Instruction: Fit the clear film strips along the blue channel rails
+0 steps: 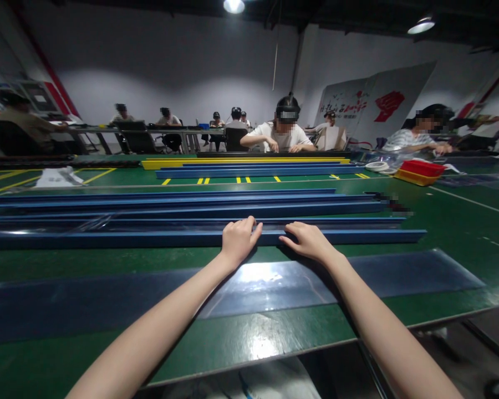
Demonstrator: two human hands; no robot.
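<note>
Both hands rest side by side on the nearest blue rail [149, 239]: the left hand [238, 239] curls its fingers over the rail's top edge, the right hand [306, 241] lies flatter, fingers pressed on it. The rail lies crosswise on the green counter [441, 221]. More blue rails [170, 202] lie at 12 o'clock. A dark sheet [399, 274] lies at 6 o'clock. A red tray [422, 168] sits at 2 o'clock.

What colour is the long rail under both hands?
Blue; the rail shows best in the head view.
</note>
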